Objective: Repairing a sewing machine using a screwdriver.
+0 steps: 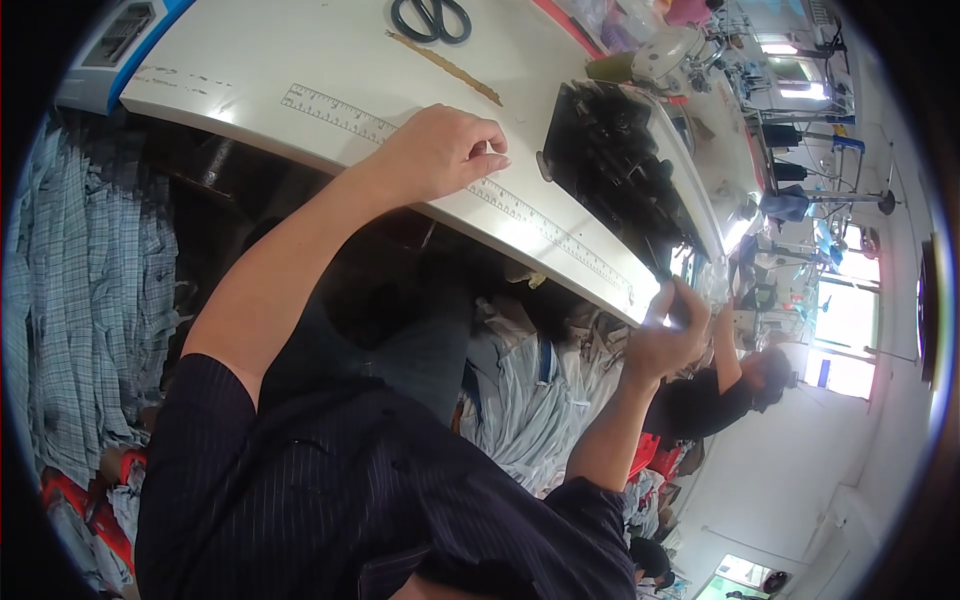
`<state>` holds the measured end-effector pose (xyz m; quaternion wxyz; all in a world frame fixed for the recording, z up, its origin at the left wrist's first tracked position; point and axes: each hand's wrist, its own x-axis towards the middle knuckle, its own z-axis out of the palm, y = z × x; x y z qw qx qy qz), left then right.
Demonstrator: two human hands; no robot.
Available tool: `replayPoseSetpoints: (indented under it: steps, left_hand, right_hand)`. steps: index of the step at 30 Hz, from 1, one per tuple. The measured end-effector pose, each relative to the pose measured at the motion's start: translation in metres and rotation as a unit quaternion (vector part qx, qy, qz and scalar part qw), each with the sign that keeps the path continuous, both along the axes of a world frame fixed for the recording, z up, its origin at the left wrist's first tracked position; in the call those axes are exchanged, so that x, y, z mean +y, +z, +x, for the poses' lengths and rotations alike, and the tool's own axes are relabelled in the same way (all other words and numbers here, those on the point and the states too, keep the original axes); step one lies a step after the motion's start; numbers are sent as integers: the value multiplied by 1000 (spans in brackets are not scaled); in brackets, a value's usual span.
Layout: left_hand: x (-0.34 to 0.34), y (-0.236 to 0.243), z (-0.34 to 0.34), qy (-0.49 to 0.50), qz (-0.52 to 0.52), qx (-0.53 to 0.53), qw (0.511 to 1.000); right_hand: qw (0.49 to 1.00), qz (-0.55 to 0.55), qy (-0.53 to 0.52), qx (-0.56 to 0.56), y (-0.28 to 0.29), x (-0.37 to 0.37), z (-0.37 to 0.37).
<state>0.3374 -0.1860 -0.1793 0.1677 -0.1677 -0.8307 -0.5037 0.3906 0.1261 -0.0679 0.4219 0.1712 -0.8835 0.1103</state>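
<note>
A long clear ruler lies along the front of the white table. My left hand rests over its middle, fingers loosely curled, thumb and forefinger apart, with nothing visible between them. My right hand is closed at the table's right front, by the ruler's end; what it grips is too small to make out. Black scissors lie at the back, above a narrow tan strip. A black sewing machine stands right of the ruler.
A blue-and-white device sits at the left. Checked garments hang at the left; pale cloth is heaped below the table. Another person works beyond my right arm. More machines and thread stands line the right.
</note>
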Motion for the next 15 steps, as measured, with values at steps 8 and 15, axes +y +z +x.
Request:
replayPoseSetpoints:
  steps: [8,15]
  left_hand:
    - [3,0,-1,-3,5,-6,1000]
    - [3,-1,-1,-9,3,-6,1000]
  right_hand:
    - [980,17,-178,-92,-30,110,-74]
    - [985,-13,-153,-75,-4,66,-31]
